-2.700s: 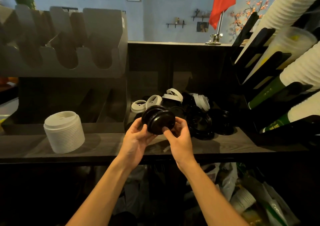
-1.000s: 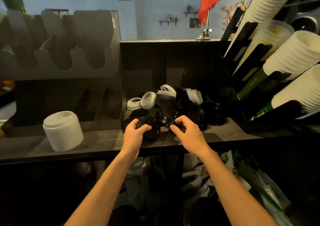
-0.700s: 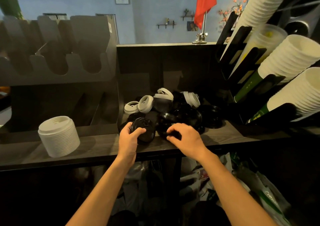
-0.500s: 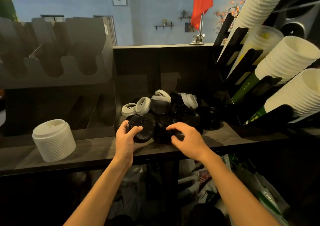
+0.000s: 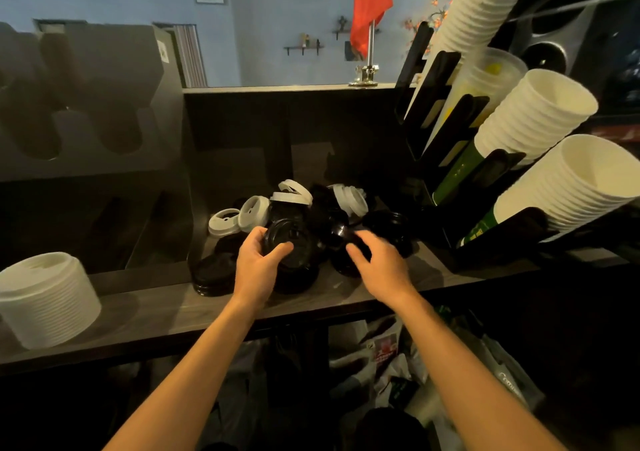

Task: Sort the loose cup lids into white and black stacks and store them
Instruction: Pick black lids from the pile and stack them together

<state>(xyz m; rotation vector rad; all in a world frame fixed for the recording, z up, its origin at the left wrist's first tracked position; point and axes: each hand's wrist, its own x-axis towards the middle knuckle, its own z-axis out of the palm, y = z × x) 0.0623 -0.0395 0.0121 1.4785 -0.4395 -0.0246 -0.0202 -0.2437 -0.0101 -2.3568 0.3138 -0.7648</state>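
A pile of loose cup lids lies on the dark wooden shelf (image 5: 149, 312): white lids (image 5: 254, 210) toward the back, black lids (image 5: 391, 229) in front and to the right. My left hand (image 5: 258, 270) grips a stack of black lids (image 5: 294, 246) at the pile's front. My right hand (image 5: 379, 265) reaches into the black lids beside it, fingers blurred over a dark lid. Whether it holds one I cannot tell. A short black stack (image 5: 211, 274) sits left of my left hand. A tall stack of white lids (image 5: 45, 298) stands at the far left.
A grey slotted lid rack (image 5: 86, 104) rises behind the white stack. Slanted black holders with paper cup stacks (image 5: 540, 111) crowd the right side. Bags and packaging (image 5: 381, 353) fill the space under the shelf.
The black stack came down from in front of me to the pile, still in my left hand. My right hand let go of it and moved right into the loose black lids.
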